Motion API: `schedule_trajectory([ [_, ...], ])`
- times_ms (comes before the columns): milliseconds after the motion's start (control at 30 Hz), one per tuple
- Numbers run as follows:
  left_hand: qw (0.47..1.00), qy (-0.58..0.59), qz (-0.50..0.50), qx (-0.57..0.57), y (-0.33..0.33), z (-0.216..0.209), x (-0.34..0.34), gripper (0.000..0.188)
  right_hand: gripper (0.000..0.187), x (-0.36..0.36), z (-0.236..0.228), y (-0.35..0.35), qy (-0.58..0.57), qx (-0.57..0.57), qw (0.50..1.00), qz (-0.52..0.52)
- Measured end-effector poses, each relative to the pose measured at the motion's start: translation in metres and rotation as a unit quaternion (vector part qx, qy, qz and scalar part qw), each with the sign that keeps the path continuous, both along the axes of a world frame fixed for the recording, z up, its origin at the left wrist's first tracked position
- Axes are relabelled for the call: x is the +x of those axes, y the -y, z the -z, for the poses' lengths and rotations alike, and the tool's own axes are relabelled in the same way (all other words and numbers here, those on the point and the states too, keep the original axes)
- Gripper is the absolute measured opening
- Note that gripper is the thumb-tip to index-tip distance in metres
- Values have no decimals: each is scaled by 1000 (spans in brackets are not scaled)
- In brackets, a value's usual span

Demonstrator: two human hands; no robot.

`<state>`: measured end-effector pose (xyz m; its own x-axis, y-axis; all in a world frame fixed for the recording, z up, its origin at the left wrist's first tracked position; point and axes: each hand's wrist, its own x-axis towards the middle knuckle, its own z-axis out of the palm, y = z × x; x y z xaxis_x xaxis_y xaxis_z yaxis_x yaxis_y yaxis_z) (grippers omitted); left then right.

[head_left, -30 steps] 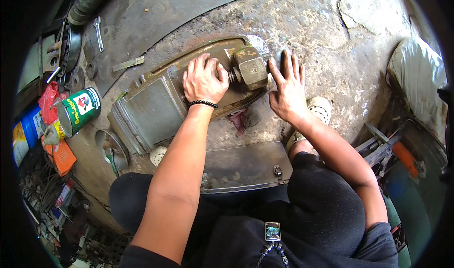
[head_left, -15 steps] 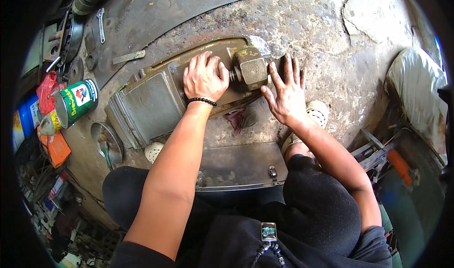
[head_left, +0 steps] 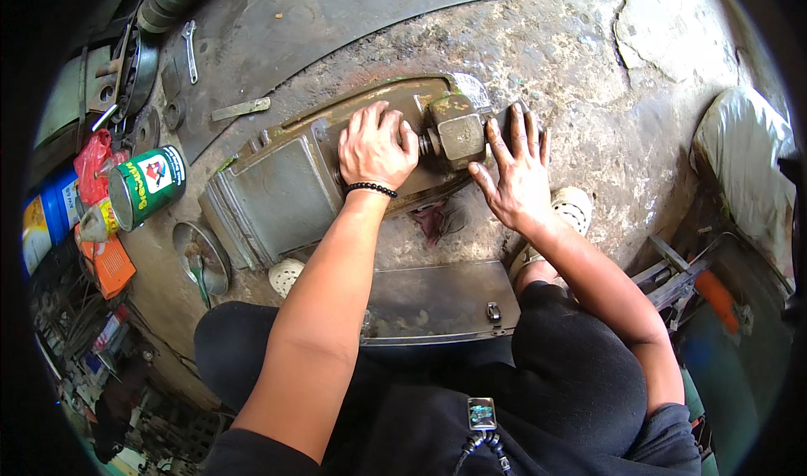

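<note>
A heavy, worn metal machine casting [head_left: 277,192] with a flat grey panel lies slantwise on the floor in front of me. Near its right end sits a squared metal block [head_left: 459,130], joined to a threaded shaft [head_left: 425,144]. My left hand [head_left: 378,147], with a beaded bracelet at the wrist, is curled over the shaft just left of the block; its palm side is hidden. Beside the block's right face, my right hand [head_left: 516,173] has its fingers spread, holding nothing, their tips darkened. Something dark shows behind those fingertips, too obscured to name.
A lidded metal box [head_left: 437,299] lies between my feet. To the left stand a green can [head_left: 147,188] and a round pan [head_left: 202,257] with a brush [head_left: 199,278]. An adjustable wrench [head_left: 190,52] and flat bar [head_left: 241,109] lie on sheet metal. A covered seat [head_left: 744,165] is at right.
The whole scene has shifted slightly right and down in the view. Both hands keep nearly the same places on and beside the casting, with the right fingers slightly closer together.
</note>
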<state>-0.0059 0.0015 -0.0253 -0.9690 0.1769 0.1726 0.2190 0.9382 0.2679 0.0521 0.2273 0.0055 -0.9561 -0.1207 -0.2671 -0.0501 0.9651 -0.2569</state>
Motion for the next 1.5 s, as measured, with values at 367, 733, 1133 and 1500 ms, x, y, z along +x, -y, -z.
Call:
schedule_trajectory([
  [367,1000,-11,17,0,0,3,0,19,75,0,1,-2,-75,-35,996,16],
  [733,1000,-7,9,6,1,4,1,17,80,-24,16,-71,20,-199,978,-55],
  [1133,1000,-5,11,-4,1,4,1,17,52,-33,24,-111,57,-434,867,238],
  [1500,1000,-7,21,11,-1,-8,2,24,52,-14,39,-146,32,-399,874,275],
])
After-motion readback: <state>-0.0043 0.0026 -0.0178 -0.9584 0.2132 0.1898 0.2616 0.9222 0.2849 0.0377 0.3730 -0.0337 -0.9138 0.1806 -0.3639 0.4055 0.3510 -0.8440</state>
